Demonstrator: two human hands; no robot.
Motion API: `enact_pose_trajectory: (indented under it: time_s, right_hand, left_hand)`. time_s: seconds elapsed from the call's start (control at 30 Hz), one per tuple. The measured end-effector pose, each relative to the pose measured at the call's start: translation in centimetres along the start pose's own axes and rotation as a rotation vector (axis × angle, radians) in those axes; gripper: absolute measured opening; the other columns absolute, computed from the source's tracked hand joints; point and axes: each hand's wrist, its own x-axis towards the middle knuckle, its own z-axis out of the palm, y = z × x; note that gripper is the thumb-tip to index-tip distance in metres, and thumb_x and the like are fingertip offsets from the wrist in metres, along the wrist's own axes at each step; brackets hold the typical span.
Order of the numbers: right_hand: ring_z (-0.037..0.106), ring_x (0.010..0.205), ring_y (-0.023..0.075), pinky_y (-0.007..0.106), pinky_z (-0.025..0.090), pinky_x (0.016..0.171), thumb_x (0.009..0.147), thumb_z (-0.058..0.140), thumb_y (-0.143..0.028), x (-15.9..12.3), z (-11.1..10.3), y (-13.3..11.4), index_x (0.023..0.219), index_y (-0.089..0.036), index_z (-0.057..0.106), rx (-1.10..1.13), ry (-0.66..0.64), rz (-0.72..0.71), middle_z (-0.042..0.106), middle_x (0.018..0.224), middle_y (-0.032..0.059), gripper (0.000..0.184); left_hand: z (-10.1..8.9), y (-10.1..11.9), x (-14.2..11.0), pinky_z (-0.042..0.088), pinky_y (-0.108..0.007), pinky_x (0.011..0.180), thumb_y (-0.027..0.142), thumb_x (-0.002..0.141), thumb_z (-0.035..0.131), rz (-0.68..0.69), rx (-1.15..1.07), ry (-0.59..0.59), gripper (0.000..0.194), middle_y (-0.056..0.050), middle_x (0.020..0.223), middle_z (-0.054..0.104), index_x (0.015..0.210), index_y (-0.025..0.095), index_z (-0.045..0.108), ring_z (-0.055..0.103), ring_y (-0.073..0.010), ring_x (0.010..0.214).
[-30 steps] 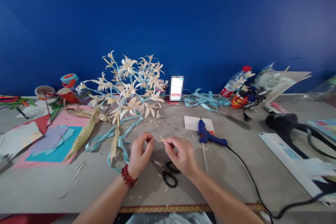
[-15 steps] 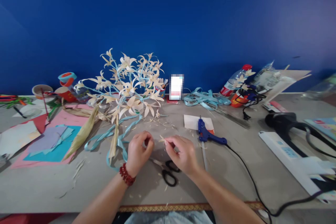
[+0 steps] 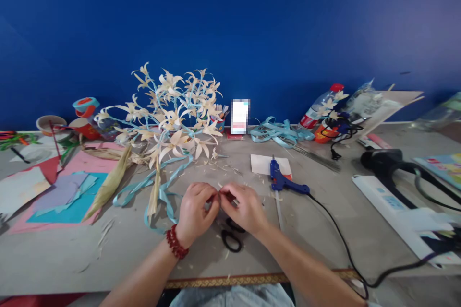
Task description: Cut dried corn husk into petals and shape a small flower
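Observation:
My left hand (image 3: 197,211), a red beaded bracelet (image 3: 175,242) on its wrist, is pinched closed and meets my right hand (image 3: 245,205) fingertip to fingertip. My right hand is pinched closed too. Between the fingertips is a small pale piece of corn husk (image 3: 219,185), nearly all hidden. Black-handled scissors (image 3: 231,241) lie under the hands, their blades covered. Beyond my left hand stands a bunch of pale husk flowers (image 3: 176,141) on light-blue wrapped stems. A blue glue gun (image 3: 284,178) lies right of my right hand, partly on a white card (image 3: 258,163).
Light-blue ribbon (image 3: 275,132) lies at the back, near thin wires (image 3: 319,159) and a bottle (image 3: 320,105). Coloured paper (image 3: 61,208) and a dried corn husk (image 3: 113,180) lie left. The gun's black cord (image 3: 336,232) runs past a white power strip (image 3: 391,216) on the right.
My left hand has moved right and my right hand slightly left, so their fingertips now meet. The husk piece, visible before in my right fingers, is now mostly covered.

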Motion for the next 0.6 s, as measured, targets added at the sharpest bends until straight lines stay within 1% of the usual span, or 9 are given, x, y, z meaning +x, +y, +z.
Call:
enact_pose_trajectory:
  time_s: [0.17,0.3,0.37,0.43,0.5,0.6]
  right_hand:
    - [0.061,0.063,0.0154,0.023,0.042,0.060,0.082,0.057,-0.016,0.0,0.1,0.5,0.077,-0.021,0.061,-0.018,0.014,0.029,0.066,0.068,-0.0004,0.008]
    - [0.062,0.064,0.0163,0.024,0.042,0.060,0.080,0.058,-0.016,0.1,-0.4,1.2,0.077,-0.021,0.062,-0.091,0.098,0.057,0.067,0.068,0.0002,0.007]
    - [0.063,0.066,0.0165,0.025,0.044,0.063,0.082,0.056,-0.016,0.2,-0.9,1.2,0.079,-0.021,0.062,-0.091,0.137,0.058,0.068,0.071,0.0011,0.009]
    - [0.064,0.071,0.0164,0.025,0.046,0.067,0.084,0.054,-0.017,0.2,-1.2,1.1,0.084,-0.021,0.063,-0.029,0.110,0.038,0.069,0.078,0.0021,0.010]
    - [0.065,0.073,0.0166,0.025,0.048,0.068,0.085,0.055,-0.019,0.3,-1.1,0.7,0.090,-0.021,0.063,0.029,0.031,0.015,0.071,0.083,0.0025,0.009]
    - [0.065,0.071,0.0165,0.024,0.047,0.064,0.085,0.058,-0.020,0.3,-0.5,0.3,0.086,-0.021,0.063,0.026,-0.050,0.015,0.070,0.078,0.0011,0.005]
  left_hand:
    - [0.0,0.3,0.1,0.042,-0.034,0.074,0.014,0.086,0.050,0.020,0.009,0.010,0.013,-0.002,0.071,0.060,0.075,0.020,0.055,0.054,-0.0188,0.069]
    - [0.1,0.2,0.0,0.042,-0.034,0.072,0.013,0.084,0.050,-0.018,0.026,0.009,0.014,-0.002,0.068,0.059,0.072,0.020,0.054,0.054,-0.0190,0.068]
    - [0.0,0.1,-0.1,0.042,-0.033,0.071,0.013,0.083,0.049,-0.038,0.024,0.012,0.015,-0.002,0.067,0.059,0.071,0.020,0.053,0.054,-0.0191,0.068]
    - [-0.1,0.1,-0.1,0.042,-0.033,0.071,0.013,0.083,0.049,-0.050,0.017,0.009,0.015,-0.002,0.068,0.059,0.072,0.020,0.054,0.054,-0.0192,0.069]
    - [-0.1,0.1,-0.1,0.042,-0.034,0.072,0.014,0.084,0.049,-0.047,0.005,-0.004,0.014,-0.003,0.069,0.060,0.073,0.020,0.055,0.055,-0.0193,0.069]
    - [-0.1,0.2,0.1,0.043,-0.034,0.073,0.016,0.085,0.049,-0.044,-0.011,-0.016,0.014,-0.003,0.071,0.062,0.074,0.020,0.056,0.057,-0.0195,0.070]
